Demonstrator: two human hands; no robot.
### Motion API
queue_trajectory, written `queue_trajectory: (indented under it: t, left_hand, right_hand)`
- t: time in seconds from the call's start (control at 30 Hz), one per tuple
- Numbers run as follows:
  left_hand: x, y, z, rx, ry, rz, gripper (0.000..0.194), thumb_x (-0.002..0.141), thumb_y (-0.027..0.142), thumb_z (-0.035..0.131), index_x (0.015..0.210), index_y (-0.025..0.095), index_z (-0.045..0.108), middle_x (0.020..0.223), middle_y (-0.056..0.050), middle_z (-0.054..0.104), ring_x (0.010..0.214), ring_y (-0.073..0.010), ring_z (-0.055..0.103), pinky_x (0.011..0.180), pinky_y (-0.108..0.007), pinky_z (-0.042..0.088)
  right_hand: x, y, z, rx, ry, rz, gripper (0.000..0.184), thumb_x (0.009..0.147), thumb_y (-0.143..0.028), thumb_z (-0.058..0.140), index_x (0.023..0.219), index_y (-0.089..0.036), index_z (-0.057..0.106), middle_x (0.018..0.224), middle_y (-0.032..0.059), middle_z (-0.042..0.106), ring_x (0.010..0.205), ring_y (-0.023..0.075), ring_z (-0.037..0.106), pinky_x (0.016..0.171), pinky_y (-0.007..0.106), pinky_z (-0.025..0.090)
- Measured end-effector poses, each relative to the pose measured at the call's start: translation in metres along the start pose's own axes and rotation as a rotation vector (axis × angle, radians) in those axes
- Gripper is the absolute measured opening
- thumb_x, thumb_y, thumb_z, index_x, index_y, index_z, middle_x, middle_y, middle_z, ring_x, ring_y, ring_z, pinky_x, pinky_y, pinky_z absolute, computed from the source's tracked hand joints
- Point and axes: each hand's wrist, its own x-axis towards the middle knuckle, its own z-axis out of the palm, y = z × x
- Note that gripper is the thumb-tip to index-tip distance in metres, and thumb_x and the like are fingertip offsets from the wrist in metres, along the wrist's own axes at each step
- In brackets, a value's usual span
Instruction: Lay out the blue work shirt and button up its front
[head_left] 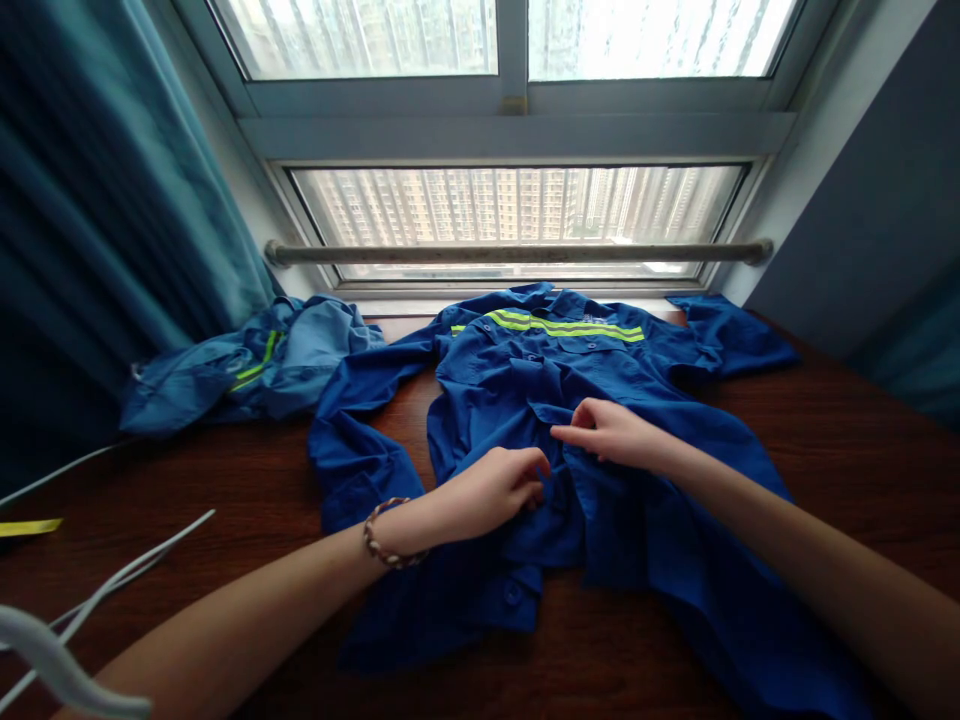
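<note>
A blue work jacket (487,400) with a yellow-green and grey reflective stripe across its chest lies spread on the dark wooden surface, collar toward the window. Its front edges part at the lower hem, where a button shows. My left hand (499,490), wearing a braided bracelet (379,540) at the wrist, is closed with curled fingers at the jacket's front edge; its fingertips are partly hidden. Just to the right and a little farther off, my right hand (611,430) pinches the other side of the front opening, index finger extended along the cloth.
At the left, by the curtain (135,180), lies a crumpled lighter blue garment (300,350) with a yellow-green stripe. White cables (112,580) and a yellow strip (30,527) are at the left edge. A metal rail (517,254) crosses the window behind the wooden surface (262,480).
</note>
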Motion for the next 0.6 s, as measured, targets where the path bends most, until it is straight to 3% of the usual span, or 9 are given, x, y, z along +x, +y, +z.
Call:
queue_trajectory:
  t: [0.07, 0.13, 0.23, 0.33, 0.43, 0.5, 0.6]
  left_hand:
    - [0.002, -0.009, -0.004, 0.100, 0.042, -0.078, 0.016, 0.080, 0.028, 0.048, 0.093, 0.018, 0.051, 0.082, -0.004, 0.061, 0.073, -0.0174, 0.058, 0.061, -0.025, 0.042]
    - [0.003, -0.013, -0.008, 0.307, 0.078, -0.129, 0.023, 0.077, 0.033, 0.053, 0.091, 0.015, 0.050, 0.089, -0.008, 0.060, 0.080, -0.0218, 0.058, 0.066, -0.029, 0.044]
    - [0.001, -0.012, -0.012, 0.545, 0.035, -0.209, 0.027, 0.081, 0.037, 0.047, 0.094, 0.014, 0.050, 0.093, -0.011, 0.059, 0.082, -0.0252, 0.058, 0.068, -0.034, 0.045]
    - [0.003, -0.011, -0.014, 0.672, 0.009, -0.306, 0.024, 0.086, 0.031, 0.038, 0.095, 0.013, 0.051, 0.090, -0.012, 0.058, 0.078, -0.0251, 0.060, 0.065, -0.036, 0.047]
    - [0.007, -0.014, -0.011, 0.734, 0.045, -0.377, 0.024, 0.085, 0.030, 0.041, 0.096, 0.011, 0.051, 0.091, -0.014, 0.056, 0.079, -0.0265, 0.059, 0.065, -0.037, 0.047]
    - [0.009, -0.013, -0.007, 0.757, 0.094, -0.408, 0.027, 0.082, 0.033, 0.047, 0.097, 0.010, 0.051, 0.093, -0.015, 0.054, 0.083, -0.0284, 0.057, 0.064, -0.038, 0.048]
    - [0.008, -0.007, -0.002, 0.760, 0.130, -0.431, 0.031, 0.079, 0.035, 0.052, 0.098, 0.010, 0.051, 0.096, -0.016, 0.051, 0.088, -0.0299, 0.054, 0.064, -0.039, 0.048]
  right_hand:
    - [-0.007, -0.001, 0.016, -0.301, 0.012, -0.105, 0.033, 0.065, -0.045, 0.062, 0.076, -0.016, 0.049, 0.074, 0.0059, 0.056, 0.069, 0.0192, 0.053, 0.055, 0.026, 0.038]
    - [-0.016, -0.004, 0.024, -0.491, 0.006, -0.157, 0.025, 0.066, -0.035, 0.060, 0.077, -0.016, 0.049, 0.078, 0.0060, 0.057, 0.071, 0.0188, 0.053, 0.056, 0.026, 0.035]
    - [-0.021, -0.008, 0.021, -0.545, -0.082, -0.150, 0.007, 0.065, -0.021, 0.053, 0.066, -0.017, 0.047, 0.067, 0.0022, 0.054, 0.062, 0.0146, 0.049, 0.050, 0.024, 0.030]
    - [-0.016, -0.009, 0.010, -0.358, -0.265, -0.090, 0.009, 0.063, -0.018, 0.051, 0.056, -0.016, 0.045, 0.055, -0.0019, 0.047, 0.053, 0.0108, 0.043, 0.046, 0.022, 0.027]
    - [-0.007, -0.007, 0.003, 0.008, -0.451, 0.038, 0.011, 0.066, -0.022, 0.054, 0.058, -0.016, 0.049, 0.054, -0.0035, 0.047, 0.051, 0.0089, 0.043, 0.048, 0.020, 0.031]
    - [-0.003, -0.005, 0.003, 0.222, -0.514, 0.089, 0.019, 0.065, -0.028, 0.061, 0.057, -0.015, 0.050, 0.053, -0.0040, 0.047, 0.053, 0.0083, 0.044, 0.050, 0.019, 0.034]
    - [-0.002, -0.004, 0.003, 0.349, -0.575, 0.086, 0.031, 0.059, -0.033, 0.071, 0.053, -0.014, 0.047, 0.052, -0.0046, 0.047, 0.053, 0.0069, 0.044, 0.051, 0.017, 0.035]
